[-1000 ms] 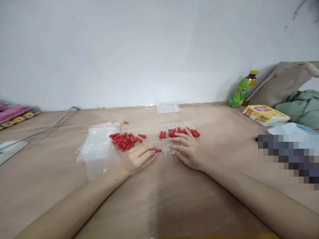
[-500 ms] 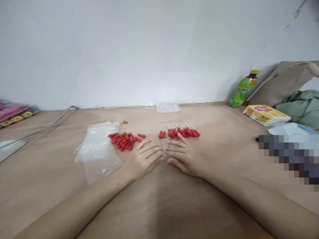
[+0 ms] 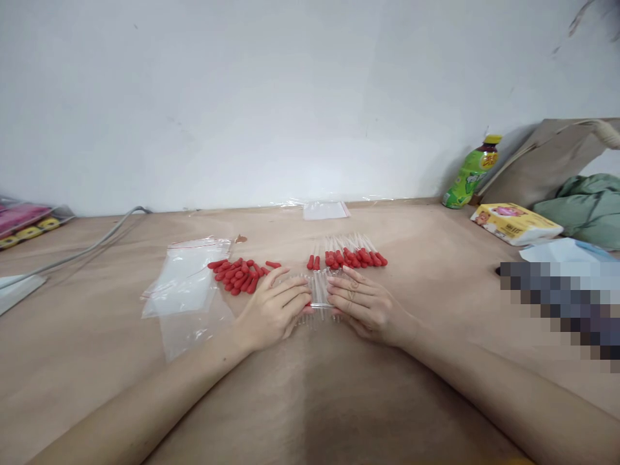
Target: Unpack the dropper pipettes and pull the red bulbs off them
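Observation:
My left hand [image 3: 274,310] is closed, and a bit of a red rubber bulb [image 3: 308,305] shows at its fingertips. A clear dropper tube [image 3: 320,305] lies level between both hands, its right end in the closed fingers of my right hand [image 3: 371,307]. Just beneath and behind the hands is a row of loose clear tubes [image 3: 320,284], partly hidden by my fingers. Left of my left hand lies a heap of red rubber bulbs [image 3: 237,274]. Beyond my right hand, droppers with red bulbs [image 3: 356,258] lie side by side, their thin tips toward the wall.
Clear zip bags [image 3: 186,278] lie left of the bulbs, and a white zip bag [image 3: 325,210] lies by the wall. At the right are a green bottle [image 3: 467,177], a yellow tissue pack [image 3: 516,223] and a blurred-out dark object [image 3: 557,300]. A grey cable [image 3: 104,239] crosses the left side.
My hands have drawn slightly apart. The level tube and the red bulb at my left fingertips now show between them. The view has shifted a little.

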### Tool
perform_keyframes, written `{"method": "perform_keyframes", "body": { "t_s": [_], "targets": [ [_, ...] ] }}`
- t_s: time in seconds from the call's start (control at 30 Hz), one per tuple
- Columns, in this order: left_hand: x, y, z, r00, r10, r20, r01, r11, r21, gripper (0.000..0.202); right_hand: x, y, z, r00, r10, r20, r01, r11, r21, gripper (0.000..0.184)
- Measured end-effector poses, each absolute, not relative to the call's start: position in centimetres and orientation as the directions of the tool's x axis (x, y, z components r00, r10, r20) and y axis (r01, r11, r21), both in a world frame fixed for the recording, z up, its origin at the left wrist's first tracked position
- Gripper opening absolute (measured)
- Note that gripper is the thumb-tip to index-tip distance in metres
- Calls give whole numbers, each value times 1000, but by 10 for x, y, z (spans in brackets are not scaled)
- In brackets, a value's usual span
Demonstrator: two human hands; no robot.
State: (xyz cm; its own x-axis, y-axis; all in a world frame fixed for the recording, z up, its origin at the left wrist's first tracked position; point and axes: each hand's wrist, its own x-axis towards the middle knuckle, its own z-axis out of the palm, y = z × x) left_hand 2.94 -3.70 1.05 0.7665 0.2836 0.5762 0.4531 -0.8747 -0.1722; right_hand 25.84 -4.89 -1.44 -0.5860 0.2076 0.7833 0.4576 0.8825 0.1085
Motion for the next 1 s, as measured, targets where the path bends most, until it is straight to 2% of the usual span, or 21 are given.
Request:
{"method": "perform_keyframes", "body": {
  "t_s": [0.07,0.13,0.23,0.3,0.43,0.57,0.63,0.8,0.9,1.0],
  "targets": [
    [21,-33,11,729,316,607,492,-859,-144,12,267,-47,-13,-540,251,803,493,868,59,24],
    [11,-27,16,662,382,645,560,-824,-88,12,277,-45,-11,-438,348,829,594,804,-24,23],
    [-3,-17,32,530,517,672,659,-750,57,16,284,-42,-9,-290,495,819,760,639,-117,20],
    [-12,-10,45,418,619,665,728,-666,161,22,284,-42,-11,-272,554,787,791,594,-145,22],
    [-34,6,63,197,802,564,848,-428,312,32,276,-44,-18,-296,604,740,757,620,-203,25],
    [-55,20,63,90,901,423,860,-285,423,36,270,-44,-23,-247,586,772,735,633,-245,21],
    [-59,24,59,71,920,386,868,-247,431,38,268,-44,-25,-245,583,775,741,628,-239,20],
    [-59,28,49,121,939,322,930,-220,294,28,265,-42,-29,-318,593,740,744,640,-193,21],
    [-61,29,47,173,949,263,938,-240,249,27,263,-44,-29,-351,603,717,750,639,-171,20],
    [-62,27,49,167,947,273,948,-231,219,28,261,-46,-27,-375,614,694,746,645,-167,18]
  ]
}}
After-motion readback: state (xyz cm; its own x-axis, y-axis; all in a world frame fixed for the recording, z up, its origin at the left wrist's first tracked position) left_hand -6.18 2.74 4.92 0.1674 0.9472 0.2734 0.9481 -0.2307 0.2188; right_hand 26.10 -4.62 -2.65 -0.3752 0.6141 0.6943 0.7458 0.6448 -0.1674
